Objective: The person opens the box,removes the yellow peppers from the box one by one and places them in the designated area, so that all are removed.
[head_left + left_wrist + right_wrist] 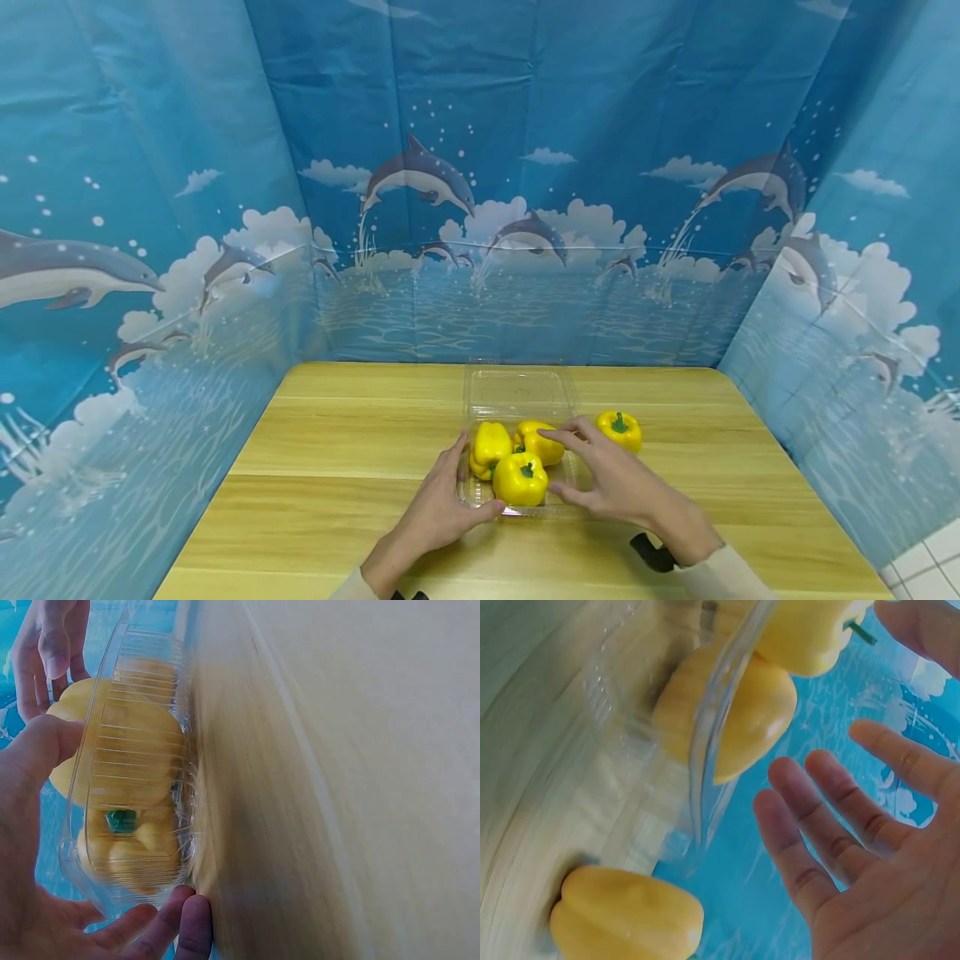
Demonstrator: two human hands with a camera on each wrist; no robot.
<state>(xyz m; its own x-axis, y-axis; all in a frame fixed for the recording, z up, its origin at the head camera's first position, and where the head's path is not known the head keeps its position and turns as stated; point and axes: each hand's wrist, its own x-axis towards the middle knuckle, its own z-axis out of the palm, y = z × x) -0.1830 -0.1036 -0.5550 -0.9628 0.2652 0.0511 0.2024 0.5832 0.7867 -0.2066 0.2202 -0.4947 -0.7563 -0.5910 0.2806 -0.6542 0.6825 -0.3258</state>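
Observation:
A clear plastic clamshell container (517, 511) lies with its lid (519, 388) folded back. Inside are three yellow bell peppers: one at the left (492, 443), one at the back right (546, 448) and one at the front (517, 483) with its green stem up. My left hand (447, 510) holds the container's front left corner, thumb at the front rim and fingers along the left side. With fingers spread, my right hand (618, 482) hovers over the container's right side; the right wrist view shows nothing in its palm.
Another yellow bell pepper (619, 428) rests on the wooden table (337, 467), right of the container and beyond my right hand. A blue curtain (480, 317) with dolphins encloses the table's back and sides. White tiles (930, 554) show at the lower right.

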